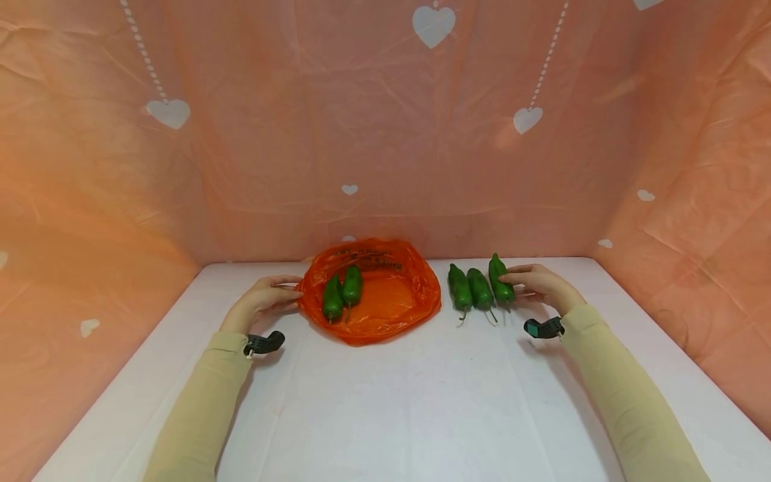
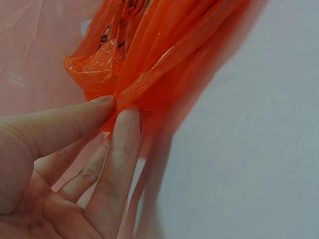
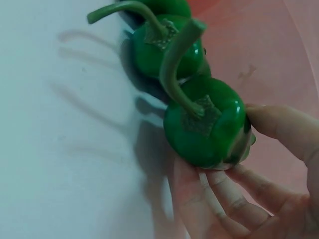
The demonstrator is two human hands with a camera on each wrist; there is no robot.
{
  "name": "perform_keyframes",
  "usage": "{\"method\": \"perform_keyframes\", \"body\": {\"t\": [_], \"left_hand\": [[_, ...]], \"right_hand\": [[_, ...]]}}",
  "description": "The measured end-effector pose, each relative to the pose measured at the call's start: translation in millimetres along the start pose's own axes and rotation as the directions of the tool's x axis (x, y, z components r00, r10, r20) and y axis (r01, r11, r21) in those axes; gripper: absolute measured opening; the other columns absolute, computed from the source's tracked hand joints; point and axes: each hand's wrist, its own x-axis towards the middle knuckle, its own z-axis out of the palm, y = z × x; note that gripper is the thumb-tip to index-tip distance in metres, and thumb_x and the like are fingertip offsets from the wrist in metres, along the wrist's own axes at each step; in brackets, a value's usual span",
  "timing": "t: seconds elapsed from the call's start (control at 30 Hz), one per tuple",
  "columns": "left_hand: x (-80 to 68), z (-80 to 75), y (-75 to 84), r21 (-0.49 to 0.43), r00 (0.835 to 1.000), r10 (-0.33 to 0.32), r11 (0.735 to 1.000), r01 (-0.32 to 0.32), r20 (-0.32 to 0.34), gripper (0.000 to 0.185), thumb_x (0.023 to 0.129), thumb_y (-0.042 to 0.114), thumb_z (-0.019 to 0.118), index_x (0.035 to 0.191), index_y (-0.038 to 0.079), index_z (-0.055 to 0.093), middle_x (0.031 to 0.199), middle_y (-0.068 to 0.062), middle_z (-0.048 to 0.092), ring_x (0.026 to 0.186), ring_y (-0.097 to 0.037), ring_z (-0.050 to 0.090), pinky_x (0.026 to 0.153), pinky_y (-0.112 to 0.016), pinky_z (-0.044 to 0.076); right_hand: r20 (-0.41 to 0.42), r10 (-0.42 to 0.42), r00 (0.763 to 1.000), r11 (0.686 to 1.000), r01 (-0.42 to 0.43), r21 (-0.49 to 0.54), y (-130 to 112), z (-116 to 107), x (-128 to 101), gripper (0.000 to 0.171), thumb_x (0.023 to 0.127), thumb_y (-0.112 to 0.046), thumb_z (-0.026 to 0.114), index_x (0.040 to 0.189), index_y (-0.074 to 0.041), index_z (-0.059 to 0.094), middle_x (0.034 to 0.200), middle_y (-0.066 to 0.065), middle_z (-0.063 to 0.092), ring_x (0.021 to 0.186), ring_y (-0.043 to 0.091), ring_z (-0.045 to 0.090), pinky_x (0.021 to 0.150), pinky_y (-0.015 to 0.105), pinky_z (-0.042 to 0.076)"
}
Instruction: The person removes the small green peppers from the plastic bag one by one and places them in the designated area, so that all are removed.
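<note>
Loading step: left hand (image 1: 260,302) pinches the orange bag (image 1: 385,301) rim at centre frame; right hand (image 1: 539,286) grips the rightmost pepper (image 1: 500,280), which needs lifting into the bag.

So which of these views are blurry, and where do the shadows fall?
Head view: sharp, soft even light. Left wrist view: the orange bag smears into blur at its lower edge. Right wrist view: the nearest green pepper is crisp, and its stem throws soft shadows leftward on the white table.

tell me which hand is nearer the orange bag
Left. The left hand pinches the orange bag at its edge; the right hand is apart from it, gripping a green pepper.
</note>
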Motion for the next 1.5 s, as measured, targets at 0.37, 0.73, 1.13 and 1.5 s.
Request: {"method": "perform_keyframes", "body": {"t": [0.37, 0.73, 1.13, 1.5], "left_hand": [[4.3, -1.8, -3.0, -0.008, 1.0, 0.006, 1.0, -0.006, 0.001, 0.048, 0.092, 0.01, 0.064, 0.135, -0.003, 0.046, 0.132, -0.021, 0.047, 0.105, -0.027, 0.063, 0.091, -0.036, 0.05], [7.5, -2.7, -4.2, -0.008, 1.0, 0.007, 1.0, -0.006, 0.015, 0.048, 0.092, 0.007, 0.063, 0.135, -0.005, 0.045, 0.131, -0.022, 0.049, 0.102, -0.026, 0.064, 0.091, -0.037, 0.051], [7.7, -4.3, -4.2, 0.013, 1.0, 0.001, 1.0, -0.001, 0.011, 0.05, 0.091, 0.008, 0.064, 0.135, -0.005, 0.045, 0.13, -0.023, 0.051, 0.101, -0.025, 0.065, 0.09, -0.035, 0.051], [9.1, -4.1, -4.2, 0.018, 1.0, -0.008, 1.0, 0.007, 0.027, 0.052, 0.092, 0.006, 0.063, 0.137, -0.006, 0.042, 0.129, -0.023, 0.052, 0.099, -0.023, 0.065, 0.09, -0.036, 0.051]], "right_hand": [[-0.002, 0.001, 1.0, 1.0, -0.001, -0.008, 1.2, 3.0, 5.0, 0.064, 0.094, -0.03, 0.061, 0.142, 0.007, 0.037, 0.1, -0.003, 0.058, 0.085, 0.011, 0.054, 0.079, 0.026, 0.05], [-0.027, 0.052, 0.998, 0.999, -0.053, -0.014, 0.9, 5.1, 7.6, 0.063, 0.095, -0.03, 0.06, 0.14, 0.008, 0.039, 0.104, 0.005, 0.056, 0.085, 0.014, 0.056, 0.076, 0.027, 0.054], [-0.045, 0.063, 0.997, 0.997, -0.065, -0.039, -0.5, 8.2, 7.9, 0.06, 0.095, -0.029, 0.06, 0.138, 0.009, 0.041, 0.093, 0.001, 0.055, 0.08, 0.013, 0.055, 0.074, 0.029, 0.054], [-0.045, 0.074, 0.996, 0.996, -0.077, -0.048, -4.2, 8.9, 7.5, 0.058, 0.095, -0.029, 0.059, 0.136, 0.009, 0.044, 0.097, 0.006, 0.057, 0.083, 0.016, 0.057, 0.075, 0.03, 0.055]]}}
